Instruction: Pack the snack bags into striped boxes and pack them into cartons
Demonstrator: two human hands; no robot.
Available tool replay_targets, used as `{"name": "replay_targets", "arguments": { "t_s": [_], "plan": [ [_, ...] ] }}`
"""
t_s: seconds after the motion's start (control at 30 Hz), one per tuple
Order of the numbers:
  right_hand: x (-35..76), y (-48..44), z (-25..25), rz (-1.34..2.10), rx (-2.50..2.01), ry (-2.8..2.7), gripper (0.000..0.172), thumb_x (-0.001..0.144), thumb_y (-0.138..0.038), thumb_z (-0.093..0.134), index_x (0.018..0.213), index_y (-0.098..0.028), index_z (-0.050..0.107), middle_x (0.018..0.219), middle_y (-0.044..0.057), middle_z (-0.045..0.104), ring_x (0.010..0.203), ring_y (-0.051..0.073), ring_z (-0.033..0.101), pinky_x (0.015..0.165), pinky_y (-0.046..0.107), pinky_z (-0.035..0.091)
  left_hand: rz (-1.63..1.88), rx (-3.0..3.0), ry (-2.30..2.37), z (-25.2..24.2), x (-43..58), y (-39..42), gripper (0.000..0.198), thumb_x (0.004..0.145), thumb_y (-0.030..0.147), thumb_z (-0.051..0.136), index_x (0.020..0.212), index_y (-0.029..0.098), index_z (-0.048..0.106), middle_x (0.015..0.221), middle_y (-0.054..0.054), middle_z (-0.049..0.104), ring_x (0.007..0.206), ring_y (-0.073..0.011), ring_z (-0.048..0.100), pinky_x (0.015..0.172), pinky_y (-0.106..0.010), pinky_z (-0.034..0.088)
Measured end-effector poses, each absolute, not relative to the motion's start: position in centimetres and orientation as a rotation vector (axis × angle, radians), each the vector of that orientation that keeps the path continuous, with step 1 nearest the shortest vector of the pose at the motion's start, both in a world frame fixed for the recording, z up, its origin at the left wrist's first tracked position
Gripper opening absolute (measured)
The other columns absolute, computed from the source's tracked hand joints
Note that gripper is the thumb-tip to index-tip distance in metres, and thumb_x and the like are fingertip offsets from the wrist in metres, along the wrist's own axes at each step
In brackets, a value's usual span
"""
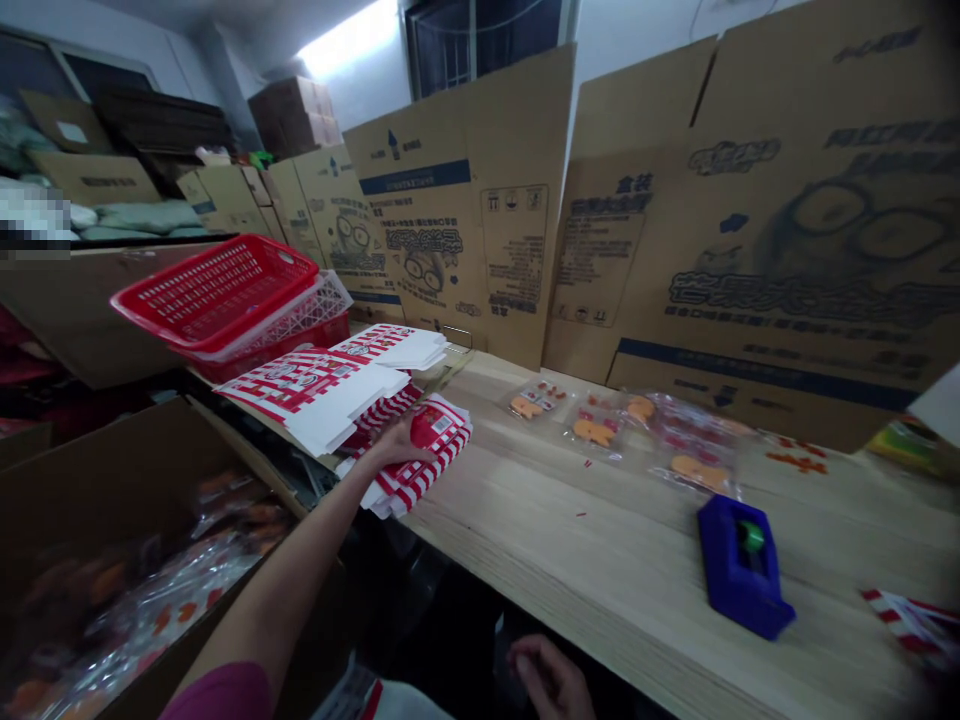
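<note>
My left hand reaches out to the stack of flat red-and-white striped cartons at the table's near left edge. Its fingers are closed around the side of the upper cartons, with the thumb on the printed face. Just behind it lie more flattened white cartons with red print, overlapping in a pile. My right hand is low at the bottom of the view, in front of the table edge. Its fingers are curled in, and whether anything is between them is hidden.
A blue tape dispenser stands on the wooden table. Clear bags with orange pieces lie along the back, before tall cardboard sheets. Red baskets are stacked at left. An open cardboard box below holds bagged pieces.
</note>
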State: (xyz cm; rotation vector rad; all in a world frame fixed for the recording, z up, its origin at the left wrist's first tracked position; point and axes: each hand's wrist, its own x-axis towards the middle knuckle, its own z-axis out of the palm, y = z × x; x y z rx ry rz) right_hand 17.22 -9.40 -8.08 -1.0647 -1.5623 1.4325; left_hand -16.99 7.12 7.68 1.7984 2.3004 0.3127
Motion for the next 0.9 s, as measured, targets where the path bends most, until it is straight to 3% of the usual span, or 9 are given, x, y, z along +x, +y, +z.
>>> {"name": "replay_targets", "arguments": {
  "t_s": [0.13,0.2,0.27,0.33,0.43,0.53,0.67,0.8,0.9],
  "plan": [
    [16.6,-7.2,-4.2,1.357,-1.038,-1.61,0.037,0.087,-0.053,0.056,0.082,-0.018,0.068,0.078,0.007,0.069,0.077,0.021,0.065,0.074,0.03,0.052,0.385,1.962,2.286,10.2,-14.2,4.4,0.112,0.058,0.054,0.076,0.148,0.011,0.025,0.14,-0.024,0.049,0.129,-0.0418,0.047,0.105,-0.053,0.034],
    [15.8,-5.2,-1.6,1.392,-0.979,-1.495,0.034,0.085,-0.051,0.061,0.094,-0.019,0.068,0.092,0.01,0.071,0.088,0.023,0.067,0.083,0.035,0.053,0.516,2.11,2.172,11.0,-11.8,2.8,0.116,0.058,0.053,0.077,0.149,0.011,0.02,0.142,-0.023,0.047,0.13,-0.0399,0.046,0.107,-0.051,0.034],
    [15.1,-3.1,0.7,1.462,-0.866,-1.308,0.052,0.076,-0.05,0.072,0.118,-0.021,0.06,0.118,0.014,0.066,0.108,0.027,0.064,0.094,0.042,0.05,0.66,2.191,2.02,11.0,-8.9,1.1,0.12,0.054,0.052,0.08,0.15,0.013,0.02,0.142,-0.02,0.048,0.13,-0.0392,0.046,0.107,-0.049,0.036],
    [14.6,-1.3,2.5,1.506,-0.76,-1.216,0.066,0.069,-0.047,0.079,0.125,-0.024,0.054,0.13,0.013,0.061,0.117,0.028,0.06,0.099,0.046,0.048,0.755,2.179,1.904,10.3,-6.0,-0.3,0.125,0.049,0.052,0.083,0.15,0.015,0.02,0.143,-0.019,0.048,0.13,-0.0405,0.045,0.106,-0.049,0.037],
    [15.1,-0.3,3.8,1.537,-0.666,-1.17,0.056,0.068,-0.041,0.081,0.117,-0.024,0.059,0.122,0.009,0.066,0.112,0.027,0.063,0.098,0.044,0.049,0.875,2.093,1.783,8.4,-2.4,-1.7,0.125,0.046,0.048,0.086,0.15,0.018,0.022,0.144,-0.018,0.046,0.134,-0.041,0.04,0.11,-0.051,0.034],
    [16.9,-0.9,3.5,1.511,-0.715,-1.104,0.04,0.071,-0.036,0.08,0.106,-0.021,0.065,0.104,0.006,0.073,0.095,0.023,0.069,0.087,0.038,0.055,0.989,1.947,1.621,6.9,-0.7,-1.9,0.114,0.052,0.042,0.084,0.148,0.018,0.027,0.142,-0.016,0.047,0.136,-0.0378,0.038,0.111,-0.05,0.034],
    [20.2,-1.7,2.5,1.469,-0.831,-1.049,0.025,0.075,-0.037,0.077,0.091,-0.018,0.072,0.084,0.004,0.075,0.073,0.019,0.069,0.069,0.031,0.055,1.062,1.52,1.327,5.8,-0.1,-1.3,0.101,0.054,0.034,0.084,0.142,0.018,0.037,0.126,-0.015,0.06,0.116,-0.0333,0.058,0.099,-0.046,0.047],
    [22.3,-1.4,2.1,1.513,-0.883,-1.053,0.028,0.071,-0.038,0.08,0.087,-0.017,0.074,0.082,0.004,0.075,0.072,0.02,0.069,0.07,0.032,0.055,1.111,1.047,1.058,4.7,0.7,-0.9,0.06,0.052,0.028,0.086,0.106,0.015,0.064,0.1,-0.01,0.073,0.091,-0.0268,0.069,0.084,-0.039,0.055],
    [22.8,-0.9,1.9,1.537,-0.92,-1.042,0.03,0.067,-0.038,0.082,0.086,-0.016,0.074,0.08,0.004,0.075,0.07,0.02,0.069,0.07,0.033,0.055,1.122,0.833,1.011,4.2,1.4,-0.8,0.039,0.052,0.028,0.087,0.083,0.012,0.069,0.078,-0.007,0.075,0.068,-0.0215,0.069,0.069,-0.035,0.057]
  ]
}}
